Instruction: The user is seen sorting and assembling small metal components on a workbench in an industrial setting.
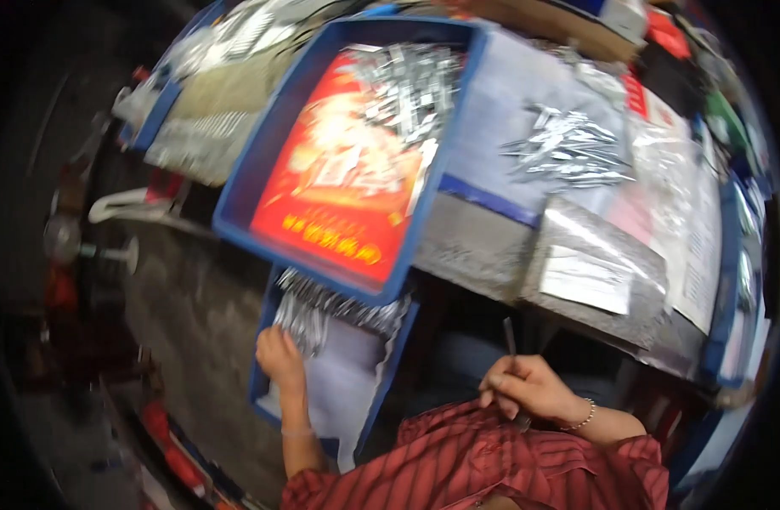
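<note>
My left hand [279, 355] is at the left side of a lower blue tray [375, 408], its fingers curled beside a row of slim silver metal pieces [343, 308]. Whatever those fingers hold, if anything, is hidden. In front of my striped red shirt, my right hand [530, 387] pinches a thin metal rod [509, 335] that sticks up past the fingers. Above the lower tray, a larger blue tray [244, 183] slants over the table edge. It has a red printed sheet [322, 183] and a heap of shiny metal pieces [411, 85] inside.
To the right, a pile of pointed silver pieces [573, 149] lies on a pale sheet. Nearer me, a grey block [577, 223] carries a white paper [585, 279] at the table edge. A white hanger-like object [131, 204] and another blue tray [730, 280] flank the work area.
</note>
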Demonstrator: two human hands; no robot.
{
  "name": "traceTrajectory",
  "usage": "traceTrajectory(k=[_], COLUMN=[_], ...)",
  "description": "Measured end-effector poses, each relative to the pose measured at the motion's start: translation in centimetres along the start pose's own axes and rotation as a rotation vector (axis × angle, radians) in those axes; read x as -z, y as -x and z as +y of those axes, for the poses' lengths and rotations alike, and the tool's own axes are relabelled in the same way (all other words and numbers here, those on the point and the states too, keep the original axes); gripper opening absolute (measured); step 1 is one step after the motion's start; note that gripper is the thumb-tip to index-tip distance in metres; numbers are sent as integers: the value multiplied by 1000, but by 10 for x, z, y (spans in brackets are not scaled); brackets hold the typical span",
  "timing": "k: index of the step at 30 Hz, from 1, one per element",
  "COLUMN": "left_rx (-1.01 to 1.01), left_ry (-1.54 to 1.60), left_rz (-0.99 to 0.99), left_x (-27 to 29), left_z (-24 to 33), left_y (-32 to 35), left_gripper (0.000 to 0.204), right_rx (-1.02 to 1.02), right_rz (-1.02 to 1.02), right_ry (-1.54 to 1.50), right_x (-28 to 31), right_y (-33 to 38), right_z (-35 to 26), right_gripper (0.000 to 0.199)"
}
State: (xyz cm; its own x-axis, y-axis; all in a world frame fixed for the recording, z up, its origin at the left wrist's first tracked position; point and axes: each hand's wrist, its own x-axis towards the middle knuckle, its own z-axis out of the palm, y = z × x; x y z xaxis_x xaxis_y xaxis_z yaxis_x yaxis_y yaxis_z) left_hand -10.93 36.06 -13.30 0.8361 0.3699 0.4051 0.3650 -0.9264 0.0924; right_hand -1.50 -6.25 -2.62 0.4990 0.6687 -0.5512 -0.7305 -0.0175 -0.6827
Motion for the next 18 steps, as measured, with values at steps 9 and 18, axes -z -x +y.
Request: traceTrajectory(k=[9,18], left_rx=[-438,-378], left_ry=[1088,432], left_rz=[-346,-343], left_x=[118,-46], left_z=[287,421], left_y=[-88,-244], left_gripper=[15,21], right_rx=[109,480], right_rz=[-138,337], right_ry=[-1,214], right_x=[30,46], right_y=[54,111], right_z=[47,31], right_gripper=[33,15])
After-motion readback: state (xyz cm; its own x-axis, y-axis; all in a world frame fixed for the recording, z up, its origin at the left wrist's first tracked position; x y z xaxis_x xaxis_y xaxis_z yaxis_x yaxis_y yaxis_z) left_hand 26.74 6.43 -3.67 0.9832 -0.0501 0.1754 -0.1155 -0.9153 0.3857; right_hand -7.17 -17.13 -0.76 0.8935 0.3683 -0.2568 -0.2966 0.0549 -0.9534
